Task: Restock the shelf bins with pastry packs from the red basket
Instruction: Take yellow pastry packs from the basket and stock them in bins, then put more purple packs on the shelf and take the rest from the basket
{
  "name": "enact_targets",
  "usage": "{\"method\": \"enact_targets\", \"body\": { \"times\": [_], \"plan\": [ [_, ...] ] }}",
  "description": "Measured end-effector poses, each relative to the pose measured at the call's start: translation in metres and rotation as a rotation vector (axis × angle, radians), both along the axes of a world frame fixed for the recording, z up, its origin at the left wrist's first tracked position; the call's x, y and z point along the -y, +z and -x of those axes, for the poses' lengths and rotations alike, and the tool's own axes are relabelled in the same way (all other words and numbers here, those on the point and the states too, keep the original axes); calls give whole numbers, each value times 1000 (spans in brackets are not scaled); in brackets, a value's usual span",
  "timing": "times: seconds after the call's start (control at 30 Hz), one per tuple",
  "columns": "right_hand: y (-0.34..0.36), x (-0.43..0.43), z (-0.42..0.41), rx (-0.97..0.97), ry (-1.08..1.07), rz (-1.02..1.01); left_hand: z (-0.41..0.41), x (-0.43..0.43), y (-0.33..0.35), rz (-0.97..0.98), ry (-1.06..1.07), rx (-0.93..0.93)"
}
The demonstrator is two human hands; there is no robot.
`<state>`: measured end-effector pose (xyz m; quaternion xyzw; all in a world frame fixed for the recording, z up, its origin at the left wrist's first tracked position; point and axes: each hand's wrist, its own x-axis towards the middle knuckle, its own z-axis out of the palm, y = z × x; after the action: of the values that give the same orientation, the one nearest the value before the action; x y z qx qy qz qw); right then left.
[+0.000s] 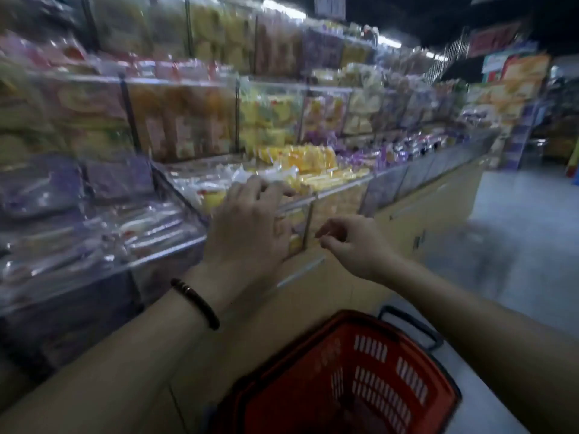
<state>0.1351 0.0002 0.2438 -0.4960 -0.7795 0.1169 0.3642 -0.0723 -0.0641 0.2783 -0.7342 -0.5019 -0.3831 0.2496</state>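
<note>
- The left hand [250,223] reaches forward over the front rim of a clear shelf bin [338,187]. Its fingers are spread and slightly bent, and the fingertips are at the rim, next to the wrapped packs inside. Motion blur hides whether it actually grips a pack.
- A dark bracelet [195,303] sits on the left wrist.
- The right hand [354,245] hangs just right of the left hand, in front of the bin's clear front wall. Its fingers are loosely curled with the thumb close to the forefinger, and nothing shows between them.
- The red basket [391,380] is at the near bottom centre, below and between both forearms. Its black handle [410,324] is folded to the far side, and its inside is dark and too blurred to read.
- Yellow pastry packs [313,161] fill the bin beyond the left hand, with pale wrapped packs beside them on the left.
- Purple packs [44,186] lie in the bins on the near left.
- Upper shelves [188,114] behind hold upright rows of orange and yellow packs.
- The row of bins runs away to the far right above a tan cabinet base [438,198], beside a grey aisle floor [517,220].
</note>
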Motion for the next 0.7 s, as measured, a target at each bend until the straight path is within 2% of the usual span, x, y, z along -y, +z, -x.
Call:
{"method": "enact_targets", "body": {
  "times": [0.07, 0.13, 0.23, 0.3, 0.4, 0.53, 0.67, 0.7],
  "plan": [
    [-38, 5, -16, 72, -23, 184, -23, 14, -36, 219, -151, 57],
    [-83, 11, -30, 162, -39, 367, -39, 14, -83, 538, -198, 83],
    [-153, 15, -46, 285, -66, 546, -49, 0, -152, 1017, -184, 1],
    [-197, 15, -52, 333, -80, 660, -52, -10, -189, 1217, -174, -76],
    [-257, 9, -57, 366, -116, 866, -51, -27, -234, 1350, -144, -73],
    [-329, -4, -53, 372, -180, 1074, -50, -51, -270, 1431, -89, -204],
    [-375, -17, -38, 454, -145, 1162, -45, -68, -281, 1493, -103, -168],
    [-381, -18, -35, 395, -158, 1184, -43, -71, -283, 1512, -101, -162]
  ]
}}
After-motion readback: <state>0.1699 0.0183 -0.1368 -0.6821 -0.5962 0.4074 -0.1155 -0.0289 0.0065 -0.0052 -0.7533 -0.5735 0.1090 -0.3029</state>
